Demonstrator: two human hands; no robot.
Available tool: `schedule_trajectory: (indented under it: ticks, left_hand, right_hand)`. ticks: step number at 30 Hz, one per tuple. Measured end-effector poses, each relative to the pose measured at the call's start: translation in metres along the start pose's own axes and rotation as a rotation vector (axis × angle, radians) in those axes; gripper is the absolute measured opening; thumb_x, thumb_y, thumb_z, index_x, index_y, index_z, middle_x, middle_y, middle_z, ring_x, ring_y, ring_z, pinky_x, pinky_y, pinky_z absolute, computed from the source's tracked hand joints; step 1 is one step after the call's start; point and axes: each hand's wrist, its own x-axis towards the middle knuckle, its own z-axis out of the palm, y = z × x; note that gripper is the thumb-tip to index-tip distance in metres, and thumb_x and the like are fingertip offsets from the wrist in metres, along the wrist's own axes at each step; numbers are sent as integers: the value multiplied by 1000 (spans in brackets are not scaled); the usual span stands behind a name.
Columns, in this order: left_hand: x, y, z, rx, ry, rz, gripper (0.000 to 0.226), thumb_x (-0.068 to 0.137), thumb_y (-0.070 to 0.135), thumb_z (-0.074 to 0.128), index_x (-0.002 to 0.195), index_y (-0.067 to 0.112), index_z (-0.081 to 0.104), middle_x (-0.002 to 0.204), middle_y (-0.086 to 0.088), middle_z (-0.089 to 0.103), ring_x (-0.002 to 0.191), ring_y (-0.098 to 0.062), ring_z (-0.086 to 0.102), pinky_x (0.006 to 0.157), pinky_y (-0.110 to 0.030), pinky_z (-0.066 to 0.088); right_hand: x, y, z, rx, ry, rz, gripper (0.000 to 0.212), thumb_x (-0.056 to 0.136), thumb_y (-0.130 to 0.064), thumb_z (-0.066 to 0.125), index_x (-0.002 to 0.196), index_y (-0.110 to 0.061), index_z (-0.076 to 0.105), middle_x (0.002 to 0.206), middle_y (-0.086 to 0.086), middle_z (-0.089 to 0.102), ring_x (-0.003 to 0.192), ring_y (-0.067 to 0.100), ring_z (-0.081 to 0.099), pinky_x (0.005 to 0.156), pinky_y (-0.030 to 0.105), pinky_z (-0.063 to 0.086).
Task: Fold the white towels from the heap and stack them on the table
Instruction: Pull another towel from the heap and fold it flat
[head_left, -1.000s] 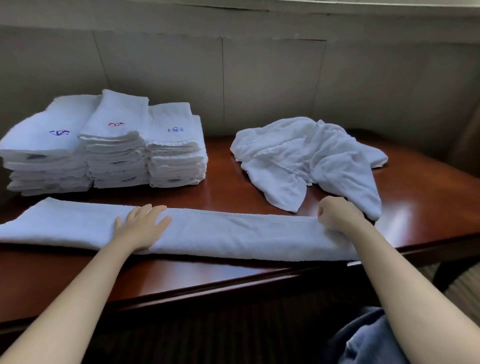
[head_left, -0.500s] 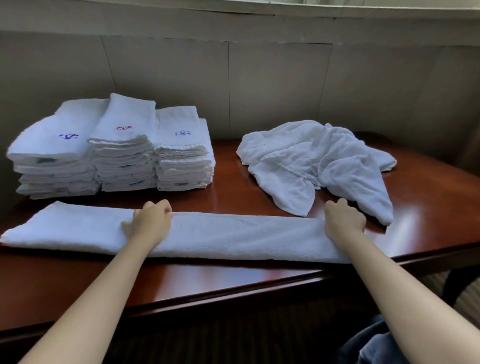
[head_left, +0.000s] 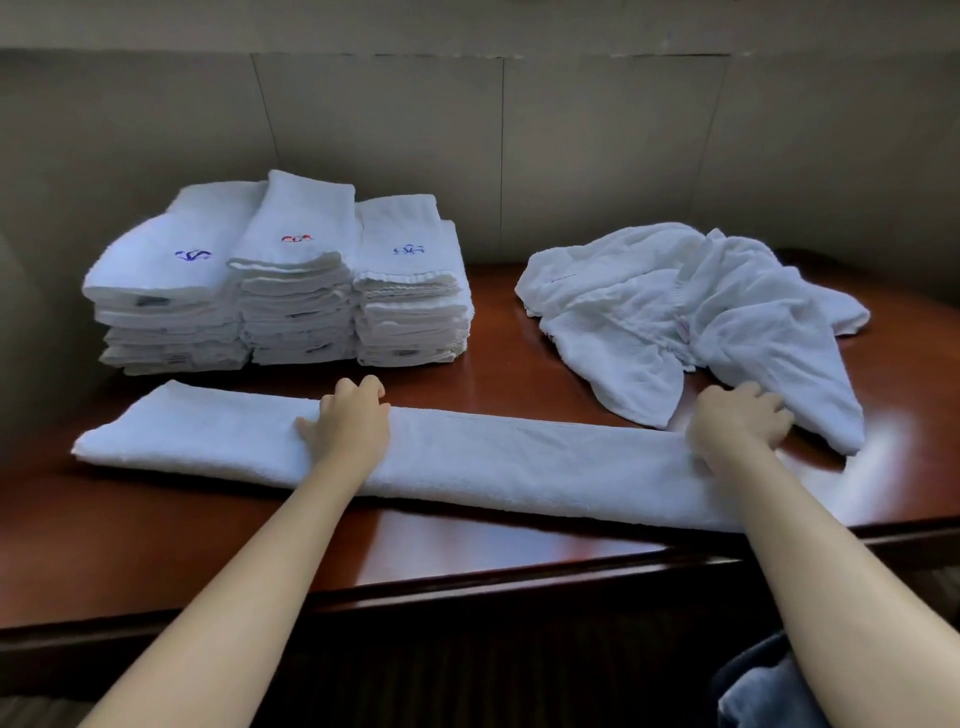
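The long folded towel (head_left: 467, 462) lies across the near table (head_left: 467, 561). The left hand (head_left: 350, 428) and right hand (head_left: 735, 428) curl their fingers over its far edge, gripping. Fold ends evenly, edges aligned, before stacking it.

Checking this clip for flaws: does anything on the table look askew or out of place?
Mostly tidy. The long towel lies slightly slanted, its right end overhanging the table edge. The middle stack has its top towel sitting skewed.
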Motion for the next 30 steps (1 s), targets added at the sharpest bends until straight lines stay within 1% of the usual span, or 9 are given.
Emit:
schedule_trajectory:
  ticks: [4, 9, 15, 19, 21, 23, 25, 27, 30]
  left_hand:
    - [-1, -6, -7, -7, 134, 78, 21, 96, 31, 51, 103, 12, 59, 109, -10, 56, 101, -30, 50, 82, -38, 39]
    - [-4, -39, -22, -99, 248, -148, 25, 94, 29, 53, 110, 11, 60, 119, -15, 53, 112, -37, 45, 88, -42, 39]
    - [-4, -93, -48, -639, 364, -859, 62, 89, 20, 56, 140, 4, 25, 151, -18, 18, 133, -38, 26, 109, -42, 29]
    - [9, -126, -68, -1269, 576, -1111, 63, 96, 26, 50, 148, 6, 22, 152, -14, 27, 140, -30, 28, 116, -40, 25]
    - [14, -140, -68, -1277, 430, -1192, 50, 95, 23, 53, 142, 14, 35, 135, -6, 49, 122, -21, 51, 98, -32, 46]
    - [12, -146, -70, -1397, 294, -1064, 46, 91, 17, 60, 135, 19, 46, 104, 1, 59, 80, -10, 60, 51, -19, 48]
    - [9, -149, -72, -1313, 167, -995, 44, 89, 17, 62, 131, 19, 49, 81, 4, 51, 59, -6, 46, 33, -13, 30]
    - [10, -142, -69, -1160, 208, -865, 42, 86, 16, 61, 127, 11, 50, 77, -2, 50, 60, -12, 47, 43, -20, 38]
    - [4, -101, -76, -794, 349, -410, 37, 82, 10, 62, 117, 5, 52, 99, -8, 58, 93, -30, 60, 78, -35, 49]
  right_hand:
    - [-33, -49, 2, 107, 252, -447, 35, 87, -9, 47, 121, -14, 53, 123, 13, 46, 113, 35, 44, 91, 39, 37]
    - [-98, -117, 11, 419, 113, -1106, 40, 99, -33, 43, 134, -14, 50, 140, 8, 44, 129, 26, 38, 105, 35, 31]
    - [-120, -146, 36, 221, -98, -1207, 53, 101, -48, 20, 150, -29, 15, 159, 1, 9, 146, 21, 5, 116, 44, 5]
    - [-118, -149, 40, 182, -103, -1211, 52, 100, -49, 17, 150, -34, 14, 160, 0, 3, 146, 21, 2, 116, 47, 3]
    - [-118, -150, 40, 183, -100, -1207, 53, 100, -51, 18, 150, -33, 14, 160, 0, 3, 147, 21, 2, 116, 47, 2]
    - [-119, -148, 39, 198, -82, -1216, 53, 100, -51, 21, 149, -31, 19, 159, 1, 7, 146, 21, 4, 116, 47, 4]
    - [-119, -145, 37, 269, -86, -1225, 51, 100, -48, 29, 146, -27, 28, 156, 1, 17, 145, 20, 12, 116, 44, 7]
    - [-118, -142, 30, 463, -150, -1184, 46, 99, -42, 39, 141, -23, 39, 150, 0, 34, 139, 18, 28, 114, 35, 18]
    - [-113, -135, 4, 1087, -423, -867, 36, 99, -41, 42, 122, -18, 57, 127, 1, 59, 115, 18, 55, 92, 27, 41]
